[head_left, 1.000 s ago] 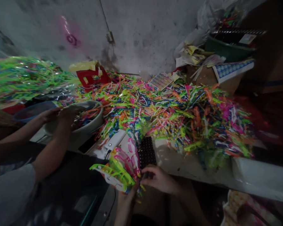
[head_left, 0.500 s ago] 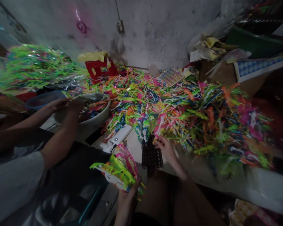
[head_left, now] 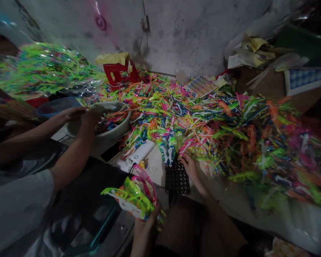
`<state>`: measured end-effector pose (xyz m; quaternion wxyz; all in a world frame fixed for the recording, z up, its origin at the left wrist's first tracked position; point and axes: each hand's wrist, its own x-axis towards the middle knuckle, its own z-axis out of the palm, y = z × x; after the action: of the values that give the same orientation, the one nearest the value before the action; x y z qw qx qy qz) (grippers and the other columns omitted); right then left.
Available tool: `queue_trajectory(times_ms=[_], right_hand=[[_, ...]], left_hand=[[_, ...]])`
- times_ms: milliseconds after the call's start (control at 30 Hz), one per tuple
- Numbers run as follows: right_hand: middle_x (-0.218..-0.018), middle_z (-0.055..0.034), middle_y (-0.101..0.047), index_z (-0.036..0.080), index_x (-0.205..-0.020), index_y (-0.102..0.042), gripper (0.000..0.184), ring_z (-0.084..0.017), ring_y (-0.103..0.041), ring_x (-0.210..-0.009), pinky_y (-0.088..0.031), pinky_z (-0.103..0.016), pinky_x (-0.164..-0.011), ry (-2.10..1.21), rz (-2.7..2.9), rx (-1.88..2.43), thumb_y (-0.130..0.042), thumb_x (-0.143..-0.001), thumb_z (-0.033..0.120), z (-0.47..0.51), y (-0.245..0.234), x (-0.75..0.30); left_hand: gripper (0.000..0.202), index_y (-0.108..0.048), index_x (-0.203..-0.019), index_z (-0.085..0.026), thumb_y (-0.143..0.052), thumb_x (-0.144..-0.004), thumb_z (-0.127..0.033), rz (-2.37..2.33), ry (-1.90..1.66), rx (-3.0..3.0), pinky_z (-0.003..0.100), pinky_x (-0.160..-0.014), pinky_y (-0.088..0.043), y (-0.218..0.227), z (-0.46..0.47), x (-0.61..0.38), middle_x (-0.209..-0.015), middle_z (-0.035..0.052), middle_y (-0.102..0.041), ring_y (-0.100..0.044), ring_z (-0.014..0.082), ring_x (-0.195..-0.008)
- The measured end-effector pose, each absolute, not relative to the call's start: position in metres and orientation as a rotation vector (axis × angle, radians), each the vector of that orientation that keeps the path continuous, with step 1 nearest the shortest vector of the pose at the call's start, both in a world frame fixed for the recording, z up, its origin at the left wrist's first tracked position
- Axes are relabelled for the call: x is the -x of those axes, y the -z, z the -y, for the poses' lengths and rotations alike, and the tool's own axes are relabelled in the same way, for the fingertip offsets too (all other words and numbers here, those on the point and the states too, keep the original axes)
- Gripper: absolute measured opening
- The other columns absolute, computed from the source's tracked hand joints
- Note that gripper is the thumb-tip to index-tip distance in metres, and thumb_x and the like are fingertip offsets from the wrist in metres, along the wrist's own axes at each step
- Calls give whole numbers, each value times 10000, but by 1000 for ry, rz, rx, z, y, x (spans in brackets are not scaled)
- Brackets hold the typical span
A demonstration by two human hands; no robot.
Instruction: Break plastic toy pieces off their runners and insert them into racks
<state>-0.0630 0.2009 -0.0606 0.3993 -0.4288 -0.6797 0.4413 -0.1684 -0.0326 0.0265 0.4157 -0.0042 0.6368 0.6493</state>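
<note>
My left hand [head_left: 147, 223] is closed around a bundle of thin, curved plastic pieces [head_left: 133, 198] in neon yellow-green, pink, white and orange; their exact kind is unclear. Fingers pinched, my right hand [head_left: 188, 164] grips the lower end of a pink plastic piece [head_left: 187, 144]. It is at the upper right edge of a black grid-like tray [head_left: 177, 181], which lies in front of me. Blue, white and green plastic pieces [head_left: 167, 150] stand together at the tray's far end.
Loose neon pieces [head_left: 160, 103] are heaped across the table. On the left, a co-worker's hands [head_left: 81, 114] are at a white basin [head_left: 123, 126]. A white box-like device [head_left: 143, 151], red crate [head_left: 121, 73], blue basin [head_left: 57, 107] and cardboard box [head_left: 267, 84] surround the heap.
The view has turned slightly left, so the scene sits further right. My left hand keeps its bundle. My right hand stays at the tray's edge with the pink piece.
</note>
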Motion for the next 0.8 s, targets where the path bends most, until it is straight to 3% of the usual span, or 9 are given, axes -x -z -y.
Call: queue_trajectory(times_ms=[133,300,467,600,800], right_hand=[[-966,-96,-658,149,-1013,-557,298,-183,-640,-866,-490,-310,-797,-1097,1722,1084,-446,-833,359,-203,62,67],[-931,-82,-662,160,-986,-560,255,-177,-635,-862,-487,-294,-781,-1043,1783,1097,-426,-844,324,-198,56,70],[-923,-87,-664,162,-984,-580,236,-194,-626,-837,-476,-318,-772,-926,1915,1135,-432,-844,281,-195,39,67],[-971,-95,-659,171,-998,-599,231,-201,-607,-879,-450,-339,-823,-804,2034,1154,-436,-843,222,-196,24,68],[-1012,-111,-652,156,-1089,-573,279,-213,-600,-918,-449,-353,-830,-667,2161,1226,-413,-861,175,-194,18,74]], left_hand=[[695,-572,-1086,-227,-815,-470,-435,-1594,-1655,-35,389,-1042,-314,-26,33,167,-1180,54,-590,-450,282,-1201],[730,-568,-1092,-194,-823,-449,-427,-1613,-1637,17,402,-976,-391,-24,34,168,-1093,76,-633,-526,295,-1109],[646,-587,-1040,-200,-816,-470,-400,-1634,-1637,21,280,-852,-464,-25,36,167,-1024,39,-664,-585,227,-1015],[671,-589,-1038,-181,-817,-456,-424,-1621,-1651,-15,261,-816,-474,-26,35,164,-1015,45,-668,-589,225,-1002],[708,-590,-1053,-195,-824,-435,-450,-1637,-1633,-33,327,-946,-413,-21,33,163,-1091,60,-638,-531,262,-1104]])
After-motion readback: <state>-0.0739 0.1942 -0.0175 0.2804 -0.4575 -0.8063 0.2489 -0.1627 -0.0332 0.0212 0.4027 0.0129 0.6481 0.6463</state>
